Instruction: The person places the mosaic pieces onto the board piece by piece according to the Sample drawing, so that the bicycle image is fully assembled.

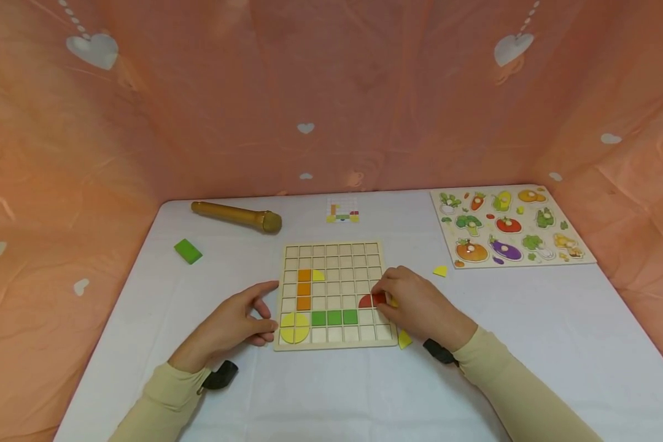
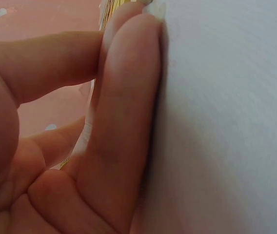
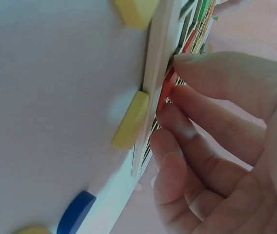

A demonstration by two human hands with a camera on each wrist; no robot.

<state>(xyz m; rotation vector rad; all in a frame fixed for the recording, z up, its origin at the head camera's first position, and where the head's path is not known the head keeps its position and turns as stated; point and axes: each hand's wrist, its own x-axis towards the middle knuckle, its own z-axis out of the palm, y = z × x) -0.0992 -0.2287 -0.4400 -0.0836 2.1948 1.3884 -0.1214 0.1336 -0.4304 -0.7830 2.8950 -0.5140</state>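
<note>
A wooden grid board (image 1: 339,244) lies on the table. My left hand (image 1: 232,319) is at its left edge, the forefinger reaching to the rim and the thumb lower down on the same side. At the board's right side my right hand (image 1: 422,307) pinches a red tile (image 3: 166,89) between thumb and fingertips over a cell. Just left of it a red quarter-circle tile (image 1: 365,301) sits in the grid. Orange squares (image 1: 304,288), green squares (image 1: 334,317), a yellow quarter circle (image 1: 318,275) and a yellow circle of quarter tiles (image 1: 294,328) fill other cells.
Loose yellow tiles (image 1: 439,271) and a blue tile (image 3: 76,212) lie right of the board. A small pattern card (image 1: 342,209) is behind it. Further out are a gold microphone (image 1: 236,216), a green block (image 1: 188,251) and a vegetable puzzle board (image 1: 514,227).
</note>
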